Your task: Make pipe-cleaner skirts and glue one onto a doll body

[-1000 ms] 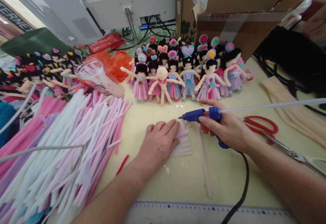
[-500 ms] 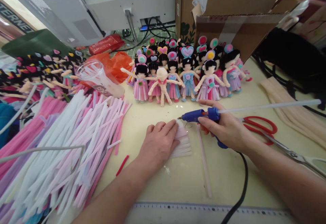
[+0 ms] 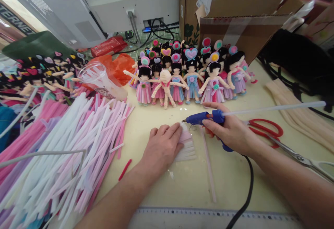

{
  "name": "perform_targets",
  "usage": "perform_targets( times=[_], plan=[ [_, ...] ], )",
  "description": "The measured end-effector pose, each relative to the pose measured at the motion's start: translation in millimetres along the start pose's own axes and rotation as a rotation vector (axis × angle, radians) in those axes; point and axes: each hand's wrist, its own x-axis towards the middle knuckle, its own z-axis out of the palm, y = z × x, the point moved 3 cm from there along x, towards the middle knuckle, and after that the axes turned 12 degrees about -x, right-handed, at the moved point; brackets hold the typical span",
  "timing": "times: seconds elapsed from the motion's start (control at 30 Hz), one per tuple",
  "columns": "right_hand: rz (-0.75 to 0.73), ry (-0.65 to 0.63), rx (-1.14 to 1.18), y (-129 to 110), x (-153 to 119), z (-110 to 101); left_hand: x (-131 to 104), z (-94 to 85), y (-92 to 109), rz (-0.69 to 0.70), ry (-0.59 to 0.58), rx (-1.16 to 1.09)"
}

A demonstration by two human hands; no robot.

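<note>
A flat panel of white and pale-pink fuzzy strips [image 3: 187, 149] lay on the pale-yellow tabletop [image 3: 180, 187].
I saw the bare left hand [image 3: 161, 145] laid flat on it; at the panel's right, the right hand [image 3: 232, 130] gripped a blue plastic glue gun [image 3: 197, 118], nozzle [image 3: 184, 120] by the panel's far edge.

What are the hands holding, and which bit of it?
The right grip holds the glue gun around its rear body and upper handle. The left grip lies over the pale strips; whether it pinches them, I can't tell.
</note>
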Motion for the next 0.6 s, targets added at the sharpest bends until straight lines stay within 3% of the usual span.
perform_targets(
  times=[0.6],
  plan=[
    [0.034, 0.015, -0.017, -1.9, -2.1, -1.8, -0.2, -0.1, 0.1, -0.003, 0.002, 0.003]
  ],
)
